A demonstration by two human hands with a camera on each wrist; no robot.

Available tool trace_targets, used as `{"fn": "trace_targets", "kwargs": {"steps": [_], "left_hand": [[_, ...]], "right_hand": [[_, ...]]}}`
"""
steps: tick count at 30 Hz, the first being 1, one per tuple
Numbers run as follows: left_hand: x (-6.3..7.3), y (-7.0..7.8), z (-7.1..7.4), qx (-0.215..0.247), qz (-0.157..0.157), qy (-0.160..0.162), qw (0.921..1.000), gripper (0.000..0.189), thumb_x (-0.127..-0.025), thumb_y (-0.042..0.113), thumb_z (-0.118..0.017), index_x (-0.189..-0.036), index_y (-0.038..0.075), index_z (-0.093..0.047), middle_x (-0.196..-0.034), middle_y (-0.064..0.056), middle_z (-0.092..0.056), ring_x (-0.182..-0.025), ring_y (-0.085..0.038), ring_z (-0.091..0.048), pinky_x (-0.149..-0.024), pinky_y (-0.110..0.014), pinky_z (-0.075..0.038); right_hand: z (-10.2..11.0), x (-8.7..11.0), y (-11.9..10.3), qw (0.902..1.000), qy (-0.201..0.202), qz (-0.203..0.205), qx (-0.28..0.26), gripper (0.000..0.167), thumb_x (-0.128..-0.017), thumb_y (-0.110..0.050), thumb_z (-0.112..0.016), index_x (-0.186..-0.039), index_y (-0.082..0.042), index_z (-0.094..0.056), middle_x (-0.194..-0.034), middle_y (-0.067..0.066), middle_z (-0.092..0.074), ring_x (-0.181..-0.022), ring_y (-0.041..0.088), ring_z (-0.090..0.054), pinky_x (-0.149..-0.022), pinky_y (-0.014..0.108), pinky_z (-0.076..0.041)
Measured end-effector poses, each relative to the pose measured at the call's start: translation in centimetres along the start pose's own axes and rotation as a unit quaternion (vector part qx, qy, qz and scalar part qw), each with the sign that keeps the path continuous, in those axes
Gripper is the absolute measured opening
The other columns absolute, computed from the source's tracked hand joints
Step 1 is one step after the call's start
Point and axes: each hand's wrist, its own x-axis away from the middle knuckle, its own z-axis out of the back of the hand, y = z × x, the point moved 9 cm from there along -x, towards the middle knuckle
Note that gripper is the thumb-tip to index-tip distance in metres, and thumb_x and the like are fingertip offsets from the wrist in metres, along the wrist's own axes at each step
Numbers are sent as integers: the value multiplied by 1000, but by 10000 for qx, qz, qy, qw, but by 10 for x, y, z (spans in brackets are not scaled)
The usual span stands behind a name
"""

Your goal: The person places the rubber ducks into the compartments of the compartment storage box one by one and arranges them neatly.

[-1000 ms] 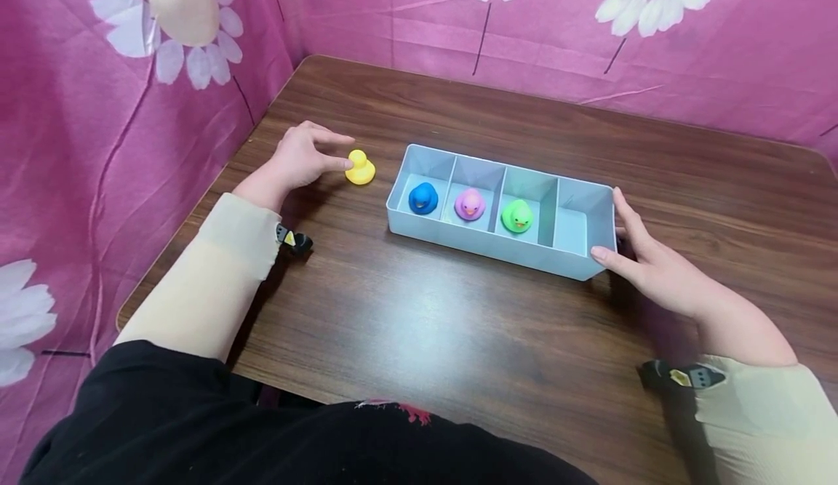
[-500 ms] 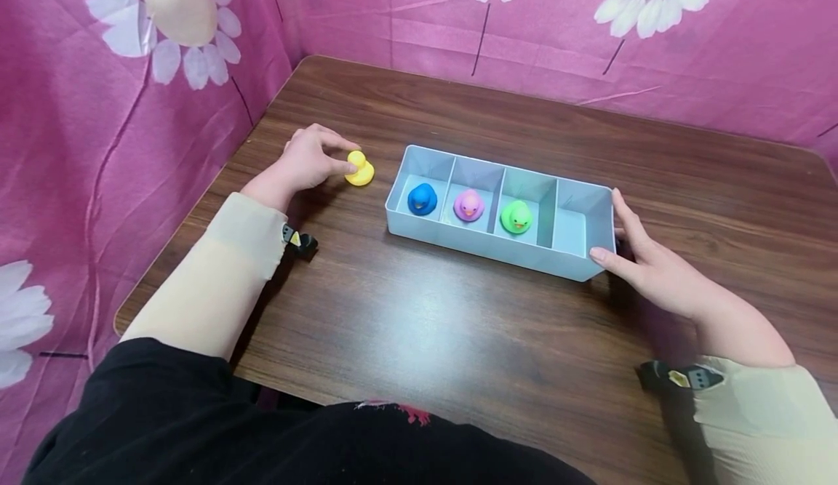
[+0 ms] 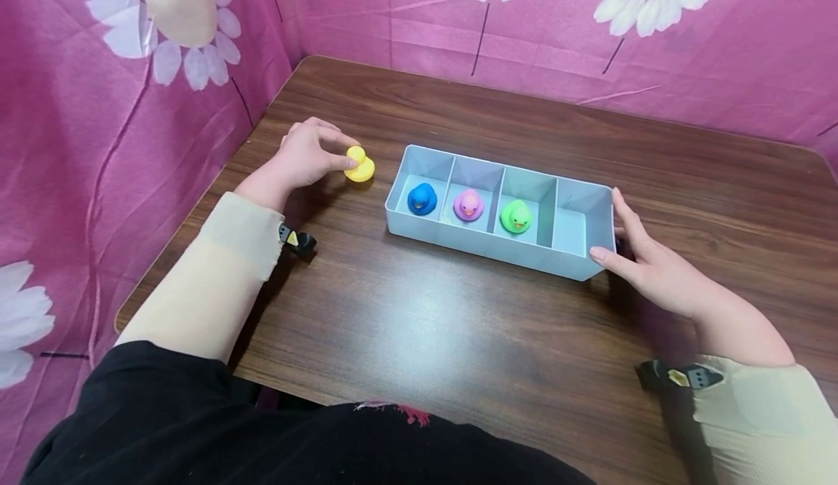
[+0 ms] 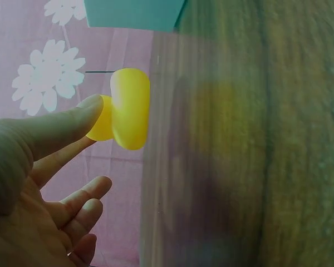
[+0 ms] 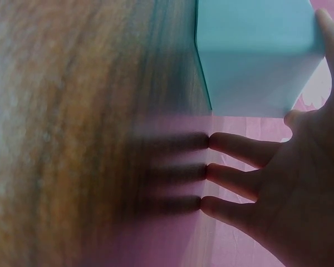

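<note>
My left hand (image 3: 302,156) pinches a yellow rubber duck (image 3: 361,171) by its head between thumb and index finger. In the left wrist view the yellow duck (image 4: 131,108) hangs a little above the tabletop, its flat base toward the wood; the other fingers are loosely bent. My right hand (image 3: 661,270) holds the right end of a pale blue divided box (image 3: 491,243), thumb at the front corner and index finger at the back one. Its remaining fingers (image 5: 234,181) reach down to the table. Blue (image 3: 422,198), pink (image 3: 469,205) and green (image 3: 516,217) rubber ducks sit in separate compartments.
The box's rightmost compartment (image 3: 571,232) holds no duck. Beneath everything is a brown wooden table (image 3: 393,347), with pink flowered cloth (image 3: 432,27) hanging behind it and along its left side. Dark cameras (image 3: 297,241) are strapped at the wrists.
My left thumb and index finger have closed on the yellow duck's head and raised it slightly off the table. The right hand and the box have stayed put.
</note>
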Motion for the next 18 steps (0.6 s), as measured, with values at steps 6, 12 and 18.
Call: {"fn": "trace_targets", "kwargs": {"steps": [6, 12, 18], "left_hand": [[1, 8, 5, 51, -27, 81, 10000, 38, -85, 29, -78, -120, 14, -73, -135, -9, -52, -128, -33, -33, -105, -51, -18], [4, 25, 9, 56, -138, 218, 9997, 37, -85, 31, -78, -118, 15, -74, -135, -8, -52, -128, -32, -34, -103, -52, -16], [7, 44, 14, 96, -178, 292, 9994, 38, -85, 34, -78, -119, 17, -74, -136, -4, -51, -129, -28, -33, -103, -48, -16]], "right_hand": [[1, 1, 0, 10000, -20, 47, -11, 88, -102, -35, -55, -146, -56, 18, -148, 34, -30, -133, 54, -27, -100, 69, -21], [2, 2, 0, 10000, -28, 47, 33, 88, -102, -36, -55, -146, -56, 19, -148, 34, -29, -134, 54, -27, -100, 70, -21], [2, 1, -1, 10000, -50, 5, -3, 89, -102, -35, -55, -146, -56, 19, -149, 32, -29, -136, 51, -26, -101, 68, -21]]}}
